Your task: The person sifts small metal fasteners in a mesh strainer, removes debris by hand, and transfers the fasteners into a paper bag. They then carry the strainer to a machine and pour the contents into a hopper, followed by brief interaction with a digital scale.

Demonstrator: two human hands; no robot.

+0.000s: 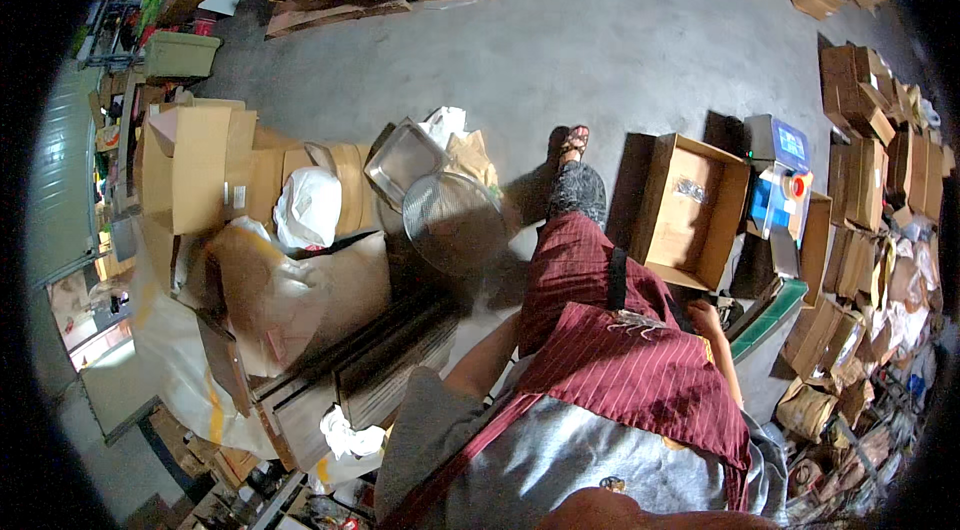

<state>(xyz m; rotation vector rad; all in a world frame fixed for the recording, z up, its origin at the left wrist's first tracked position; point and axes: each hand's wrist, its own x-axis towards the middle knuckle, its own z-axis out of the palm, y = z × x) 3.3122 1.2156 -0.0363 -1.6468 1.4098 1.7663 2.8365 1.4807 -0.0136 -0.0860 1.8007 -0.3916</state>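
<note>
My right hand [704,316] hangs at my right side, just past the edge of the maroon striped apron [620,355]. Its fingers point away from view, so their grip is hidden. Near it stand an open, shallow cardboard box [690,215] and a green-topped bin [768,318]. My left forearm [482,362] runs forward beside the apron, and the hand at its end is hidden behind my clothing. A round wire mesh sieve [452,220] lies ahead of that arm, beside a square metal tray [407,162].
At left, a white plastic bag [308,207] sits among open cartons [200,160]. To the right is a blue-and-white machine [778,145] with a screen, and a tape roll [797,186] by it. Stacked boxes [855,180] line the right side. Grey concrete floor [600,30] stretches ahead.
</note>
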